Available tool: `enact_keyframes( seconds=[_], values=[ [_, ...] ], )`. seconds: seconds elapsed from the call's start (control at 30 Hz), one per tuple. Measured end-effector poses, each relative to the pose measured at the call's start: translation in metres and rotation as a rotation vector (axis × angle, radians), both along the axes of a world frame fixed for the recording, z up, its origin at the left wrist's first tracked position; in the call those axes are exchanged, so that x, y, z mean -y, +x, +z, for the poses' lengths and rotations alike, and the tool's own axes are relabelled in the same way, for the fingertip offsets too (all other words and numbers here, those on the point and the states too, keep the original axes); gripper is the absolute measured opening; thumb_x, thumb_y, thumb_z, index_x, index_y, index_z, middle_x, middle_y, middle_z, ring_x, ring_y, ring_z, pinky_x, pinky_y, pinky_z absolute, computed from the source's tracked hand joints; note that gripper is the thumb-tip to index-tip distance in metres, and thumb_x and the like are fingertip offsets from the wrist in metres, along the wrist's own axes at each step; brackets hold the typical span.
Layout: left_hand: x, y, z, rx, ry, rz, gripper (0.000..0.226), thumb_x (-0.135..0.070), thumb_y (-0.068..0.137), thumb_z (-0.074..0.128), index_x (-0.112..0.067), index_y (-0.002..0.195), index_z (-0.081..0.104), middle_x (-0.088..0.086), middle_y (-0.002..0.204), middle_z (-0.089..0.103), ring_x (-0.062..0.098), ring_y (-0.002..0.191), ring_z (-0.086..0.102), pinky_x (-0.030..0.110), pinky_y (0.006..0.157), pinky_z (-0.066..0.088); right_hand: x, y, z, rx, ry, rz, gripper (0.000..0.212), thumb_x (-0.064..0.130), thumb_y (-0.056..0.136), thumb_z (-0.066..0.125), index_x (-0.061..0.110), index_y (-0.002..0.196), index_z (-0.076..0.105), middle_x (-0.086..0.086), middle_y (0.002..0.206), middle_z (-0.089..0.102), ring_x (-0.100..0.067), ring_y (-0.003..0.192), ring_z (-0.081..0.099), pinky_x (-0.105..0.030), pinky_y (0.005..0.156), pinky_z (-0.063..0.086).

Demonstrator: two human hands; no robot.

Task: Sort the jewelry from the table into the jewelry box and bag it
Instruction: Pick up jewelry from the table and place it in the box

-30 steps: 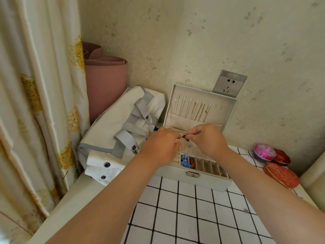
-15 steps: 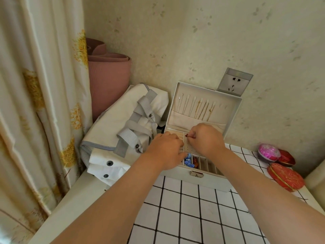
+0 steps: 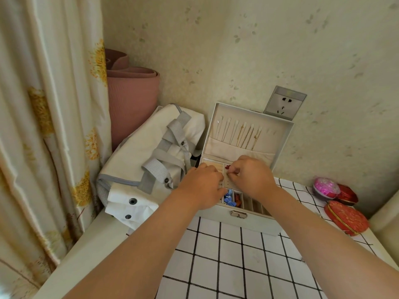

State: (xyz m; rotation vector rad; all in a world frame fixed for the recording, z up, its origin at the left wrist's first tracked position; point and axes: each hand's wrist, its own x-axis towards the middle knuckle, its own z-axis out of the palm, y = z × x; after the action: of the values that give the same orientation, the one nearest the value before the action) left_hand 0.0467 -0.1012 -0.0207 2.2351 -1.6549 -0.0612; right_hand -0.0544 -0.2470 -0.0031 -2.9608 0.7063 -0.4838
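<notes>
The left hand (image 3: 203,186) has dropped from the shared pinch onto the jewelry box (image 3: 248,219), its grip unreadable; the right hand (image 3: 250,178) alone pinches the red earring (image 3: 226,167) above the perforated panel (image 3: 230,181), likely about to pin it

A cream curtain with yellow floral print (image 3: 49,126) hangs at the left. Beside it, a rolled dusty-pink foam mat (image 3: 131,104) stands upright in the corner. A grey wall socket (image 3: 285,103) sits on pale leaf-patterned wallpaper (image 3: 237,50). On a white black-grid tablecloth (image 3: 237,266), at the right, lie a shiny pink round case (image 3: 325,188) and two red embroidered cases (image 3: 347,216).
</notes>
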Motion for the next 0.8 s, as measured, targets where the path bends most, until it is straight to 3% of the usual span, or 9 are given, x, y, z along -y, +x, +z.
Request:
enact_keyframes(
  seconds=[0.23,0.37,0.5,0.63,0.8],
  values=[
    [-0.001,0.000,0.002,-0.010,-0.022,0.005,0.044,-0.045,0.096,0.050,-0.021,0.133,0.056,-0.001,0.133,0.054,0.020,0.125,0.040,0.043,0.105,0.037,0.000,-0.011,0.004,0.024,0.157,-0.081,0.011,0.029,0.089,0.064,0.032,0.092,0.075,0.013,0.093,0.064,-0.009,0.087,0.059,-0.034,0.076,0.054],
    [0.000,0.000,0.003,-0.032,-0.067,0.011,0.044,-0.042,0.096,0.051,-0.023,0.136,0.053,-0.001,0.136,0.053,0.019,0.128,0.038,0.042,0.108,0.036,0.001,-0.019,0.003,0.015,0.266,-0.090,0.011,0.026,0.093,0.068,0.026,0.097,0.078,0.015,0.094,0.068,-0.004,0.089,0.060,-0.028,0.084,0.051],
    [0.001,-0.004,0.007,-0.056,-0.193,0.036,0.035,-0.035,0.097,0.053,-0.029,0.131,0.058,-0.005,0.129,0.058,0.015,0.124,0.044,0.038,0.104,0.038,0.000,-0.020,0.005,0.157,0.439,-0.089,0.009,0.024,0.092,0.070,0.028,0.088,0.077,0.018,0.084,0.069,0.002,0.081,0.058,-0.020,0.074,0.043],
    [0.003,-0.006,0.016,-0.421,-0.417,0.131,0.023,-0.028,0.094,0.061,-0.036,0.114,0.066,-0.018,0.108,0.068,0.003,0.101,0.059,0.036,0.089,0.053,-0.012,-0.021,0.020,0.310,0.839,-0.064,0.008,0.022,0.093,0.069,0.020,0.091,0.077,0.002,0.086,0.076,-0.009,0.054,0.058,-0.022,0.054,0.047],
    [0.003,-0.006,0.022,-0.704,-0.548,0.116,0.018,-0.023,0.089,0.070,-0.040,0.091,0.070,-0.021,0.082,0.072,-0.007,0.084,0.064,0.026,0.085,0.055,-0.015,-0.020,0.030,0.332,1.194,-0.044,0.018,0.023,0.092,0.069,0.011,0.104,0.076,-0.006,0.093,0.075,-0.012,0.053,0.049,-0.020,0.043,0.032]
  ],
)
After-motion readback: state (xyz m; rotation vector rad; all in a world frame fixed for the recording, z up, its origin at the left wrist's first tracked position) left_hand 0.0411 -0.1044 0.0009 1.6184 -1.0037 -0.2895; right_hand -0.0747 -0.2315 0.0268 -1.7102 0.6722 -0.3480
